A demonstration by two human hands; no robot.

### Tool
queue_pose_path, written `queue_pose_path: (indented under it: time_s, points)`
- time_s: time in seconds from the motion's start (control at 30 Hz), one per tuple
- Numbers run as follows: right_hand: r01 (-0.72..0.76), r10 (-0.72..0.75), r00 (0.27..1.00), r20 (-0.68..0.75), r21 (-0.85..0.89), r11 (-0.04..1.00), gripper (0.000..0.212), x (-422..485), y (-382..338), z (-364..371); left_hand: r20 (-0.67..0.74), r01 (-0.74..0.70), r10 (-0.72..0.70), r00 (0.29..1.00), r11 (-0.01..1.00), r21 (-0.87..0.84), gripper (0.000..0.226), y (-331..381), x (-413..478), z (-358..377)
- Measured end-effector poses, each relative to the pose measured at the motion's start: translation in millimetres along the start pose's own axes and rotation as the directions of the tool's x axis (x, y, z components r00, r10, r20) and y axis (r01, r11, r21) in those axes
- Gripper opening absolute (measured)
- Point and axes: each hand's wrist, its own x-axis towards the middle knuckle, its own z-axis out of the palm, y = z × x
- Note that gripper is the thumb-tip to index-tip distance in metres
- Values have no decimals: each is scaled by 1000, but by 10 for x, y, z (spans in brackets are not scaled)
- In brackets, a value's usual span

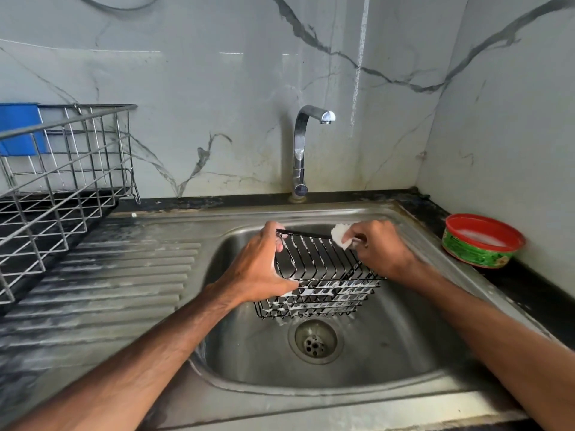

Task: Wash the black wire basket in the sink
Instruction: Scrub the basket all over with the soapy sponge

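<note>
Left hand [259,269] fingers [279,244] grip basket [320,275]; right hand [378,247] scrubs its rim.

Blk wire basket [323,275] sudsy; steel sink [357,377] dull, brushed.

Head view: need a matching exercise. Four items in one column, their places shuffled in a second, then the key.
Items
1. black wire basket
2. white soapy sponge
3. red-rimmed green round tub
4. silver wire dish rack

Places
A. on the dark counter, right of the steel sink
B. pinched in the right hand
C. left of the ribbed drainboard
D. gripped by the left hand over the sink

Pairs: 1-D, 2-B, 3-A, 4-C
</note>
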Motion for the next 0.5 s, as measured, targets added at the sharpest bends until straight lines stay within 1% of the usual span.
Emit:
queue_pose_path:
  time_s: [0.07, 0.13, 0.27, 0.33, 0.4, 0.43, 0.5]
  points:
    - [26, -23, 999, -29, 107, 994, 26, -30, -247, 5, 4, -1, 1, 1000, 1000, 0, 76, 7, 1, -2]
    - [86, -79, 996, -42, 187, 979, 23, -62, -508, 33, 8, -1, 1, 1000, 1000, -3, 80, 18, 4, -1]
    - [277, -272, 961, -60, 314, 908, 22, -155, -846, 98, 10, -9, 9, 1000, 1000, -17, 94, 35, 6, 2]
    - [362, -361, 931, -54, 276, 891, 23, -162, -849, 105, 9, -14, 14, 1000, 1000, -14, 97, 40, 8, 4]
    - [409, -407, 912, -48, 189, 893, 30, -111, -752, 90, 6, -22, 22, 1000, 1000, -17, 98, 45, 7, 7]
    - [402, -399, 916, -52, 151, 903, 35, -76, -668, 78, 4, -29, 29, 1000, 999, -14, 95, 49, 6, 9]
    - [332, -328, 943, -54, 105, 937, 42, -22, -453, 48, -1, -36, 36, 999, 999, -2, 85, 46, 0, 7]
